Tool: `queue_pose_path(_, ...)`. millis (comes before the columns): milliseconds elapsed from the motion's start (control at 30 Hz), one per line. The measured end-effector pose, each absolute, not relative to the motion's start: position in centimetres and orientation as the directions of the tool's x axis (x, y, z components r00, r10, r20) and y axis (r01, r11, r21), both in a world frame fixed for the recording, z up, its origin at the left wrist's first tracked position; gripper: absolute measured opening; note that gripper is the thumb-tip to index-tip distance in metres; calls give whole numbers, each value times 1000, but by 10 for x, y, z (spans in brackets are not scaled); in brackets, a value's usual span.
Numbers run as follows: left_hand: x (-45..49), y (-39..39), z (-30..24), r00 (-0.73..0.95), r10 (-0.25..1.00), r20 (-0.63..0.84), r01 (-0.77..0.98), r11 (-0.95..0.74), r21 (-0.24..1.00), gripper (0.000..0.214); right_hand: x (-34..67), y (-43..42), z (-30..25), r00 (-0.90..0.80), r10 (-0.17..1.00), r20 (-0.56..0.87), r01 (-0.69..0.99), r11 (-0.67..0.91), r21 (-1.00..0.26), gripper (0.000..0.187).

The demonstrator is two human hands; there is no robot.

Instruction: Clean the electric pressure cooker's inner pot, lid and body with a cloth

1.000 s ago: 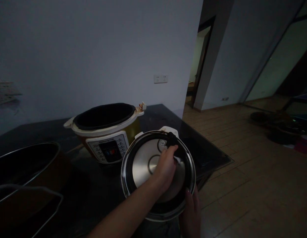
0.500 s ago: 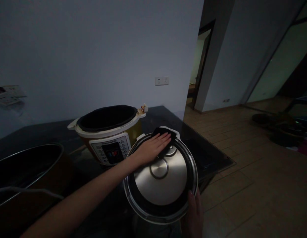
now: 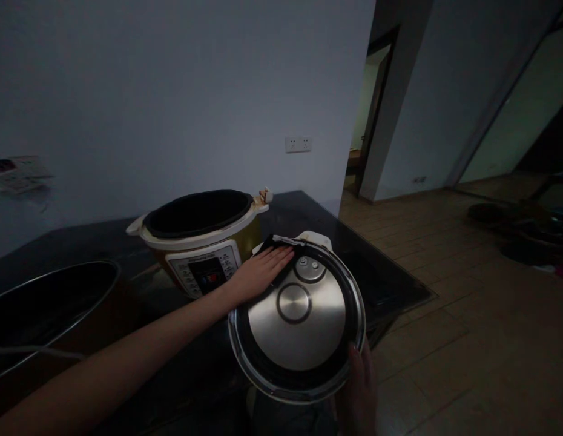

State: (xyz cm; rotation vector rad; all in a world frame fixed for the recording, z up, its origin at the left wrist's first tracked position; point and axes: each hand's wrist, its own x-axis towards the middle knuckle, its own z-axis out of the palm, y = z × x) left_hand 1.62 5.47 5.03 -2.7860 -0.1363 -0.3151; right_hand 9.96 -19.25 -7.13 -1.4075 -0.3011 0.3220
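Across the lower frame, the dark bench [image 3: 304, 212] carries a brown pot [image 3: 104, 321] cut off at left, contents too dark to read, and a black-lined cooker [image 3: 204, 243]; the bench's corner shows at right. Lower centre, a round lid [image 3: 299, 339] has its rim gripped by the right hand [image 3: 359, 387], while the left hand [image 3: 261, 270] lays straight fingers over a black cloth [image 3: 269, 243] at its upper-left edge.

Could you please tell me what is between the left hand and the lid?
In the head view, a dark cloth lies between the left hand and the lid, near its rim.
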Motion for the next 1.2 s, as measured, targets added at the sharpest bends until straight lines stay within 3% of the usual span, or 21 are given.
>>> queue_pose_path(100,3,52,46,962,101,253,201,-891,-407,55,99,-194,-68,908,416,-58,-113,110,-988,65)
queue_pose_path(300,-23,33,38,929,189,318,332,-806,-490,55,99,-191,-61,939,334,-86,-109,52,-993,70)
queue_pose_path(567,-34,11,30,904,261,340,408,-765,-498,54,99,-191,-54,927,364,-95,-138,95,-986,73)
queue_pose_path(767,-11,31,32,911,188,367,348,-828,-439,59,99,-194,-64,932,360,-32,-67,84,-994,66)
queue_pose_path(967,7,42,43,945,126,301,243,-887,-392,66,96,-193,-71,932,360,-35,-65,72,-995,66)
queue_pose_path(1200,-8,35,37,930,170,325,313,-830,-462,56,93,-191,-70,943,332,6,-12,54,-998,65)
